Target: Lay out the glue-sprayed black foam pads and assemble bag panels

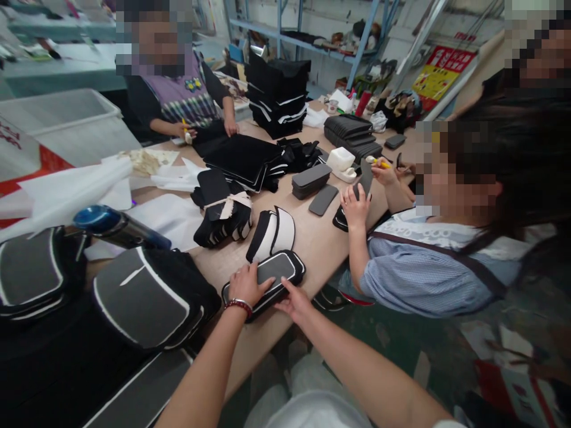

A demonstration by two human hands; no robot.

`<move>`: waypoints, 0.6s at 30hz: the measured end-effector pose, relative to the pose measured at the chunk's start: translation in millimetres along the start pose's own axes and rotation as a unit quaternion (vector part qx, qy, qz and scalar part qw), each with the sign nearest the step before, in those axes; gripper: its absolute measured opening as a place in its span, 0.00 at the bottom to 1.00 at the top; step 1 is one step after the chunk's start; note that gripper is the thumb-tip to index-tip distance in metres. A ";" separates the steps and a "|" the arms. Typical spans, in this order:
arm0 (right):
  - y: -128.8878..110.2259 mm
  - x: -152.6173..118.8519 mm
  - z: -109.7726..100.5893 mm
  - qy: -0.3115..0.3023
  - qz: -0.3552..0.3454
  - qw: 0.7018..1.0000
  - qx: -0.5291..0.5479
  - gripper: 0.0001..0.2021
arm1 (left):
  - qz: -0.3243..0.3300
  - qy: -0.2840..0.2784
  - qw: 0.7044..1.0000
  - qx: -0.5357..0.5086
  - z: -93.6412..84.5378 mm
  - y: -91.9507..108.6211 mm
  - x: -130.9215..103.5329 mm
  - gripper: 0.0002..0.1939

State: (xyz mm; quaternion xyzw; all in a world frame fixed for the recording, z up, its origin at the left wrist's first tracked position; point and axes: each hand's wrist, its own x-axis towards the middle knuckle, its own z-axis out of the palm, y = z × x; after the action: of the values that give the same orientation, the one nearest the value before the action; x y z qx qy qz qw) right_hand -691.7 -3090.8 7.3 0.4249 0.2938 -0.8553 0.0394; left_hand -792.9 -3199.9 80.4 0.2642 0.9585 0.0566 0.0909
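Observation:
A stack of black fabric panels (298,270) with rounded ends lies at the table's near edge, a grey foam pad (279,266) with a white border on top. My left hand (246,284), a red bead bracelet at its wrist, rests on the stack's left part, thumb stretched across the pad. At the near side my right hand (295,302) grips the stack's edge, thumb on top and fingers curled low. Just beyond lie curved black-and-white pieces (279,229). A tied bundle of black pieces (223,208) sits behind my left hand.
Large black-and-grey panel stacks (143,297) and a blue-lidded bottle (120,226) stand at left. A co-worker at right (419,261) handles a grey pad; another (178,107) works across the table (307,238). Grey pads (311,180) and a tall black stack (279,95) lie beyond.

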 end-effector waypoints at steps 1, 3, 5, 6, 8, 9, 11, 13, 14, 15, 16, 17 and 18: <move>-4.3 4.6 3.9 -0.004 -0.006 1.000 -0.006 0.20 | -0.004 0.005 1.000 -0.001 -1.7 -0.5 6.3 0.34; -8.3 8.2 7.9 -0.009 -0.012 1.000 -0.026 0.21 | -0.020 0.010 1.000 -0.004 -2.7 -2.4 11.3 0.33; -6.3 4.9 5.7 -0.014 -0.011 0.998 -0.058 0.23 | -0.038 0.009 0.999 -0.011 -0.3 -3.7 5.5 0.31; -4.0 1.3 2.3 -0.016 -0.008 0.997 -0.077 0.24 | -0.045 0.012 0.999 -0.017 1.7 -3.1 -1.0 0.30; 0.6 -7.6 -7.8 -0.022 -0.002 0.993 -0.117 0.26 | -0.044 0.035 0.998 -0.037 5.4 1.3 -19.2 0.28; 2.3 -12.5 -13.7 -0.025 0.000 0.990 -0.137 0.27 | -0.036 0.055 0.997 -0.049 6.4 5.1 -30.4 0.27; 5.4 -23.7 -24.9 -0.034 0.007 0.983 -0.178 0.29 | -0.002 0.101 0.992 -0.078 5.8 13.7 -57.6 0.26; 11.7 -39.0 -32.2 -0.049 0.020 0.972 -0.227 0.29 | 0.044 0.124 0.984 -0.118 2.5 18.5 -94.0 0.22; 17.7 -48.5 -33.1 -0.063 0.031 0.964 -0.255 0.29 | 0.057 0.128 0.980 -0.143 0.5 17.0 -116.7 0.20; 26.4 -58.7 -31.4 -0.082 0.041 0.955 -0.283 0.29 | 0.059 0.131 0.975 -0.168 -1.2 11.7 -142.2 0.18; 37.9 -69.0 -26.6 -0.106 0.048 0.944 -0.309 0.28 | 0.041 0.141 0.970 -0.192 -2.4 2.0 -170.0 0.16; 52.0 -78.4 -18.5 -0.133 0.051 0.932 -0.333 0.27 | -0.001 0.159 0.965 -0.210 -2.9 -12.2 -199.2 0.14; 68.2 -86.3 -7.0 -0.160 0.045 0.922 -0.351 0.26 | -0.062 0.189 0.955 -0.219 -2.7 -30.6 -228.5 0.12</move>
State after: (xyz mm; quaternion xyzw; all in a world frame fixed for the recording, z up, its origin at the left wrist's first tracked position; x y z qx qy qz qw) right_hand -610.3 -3158.9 36.8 0.2542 0.5453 -0.7515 0.2707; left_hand -615.8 -3344.3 111.3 0.1626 0.9366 0.3087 -0.0330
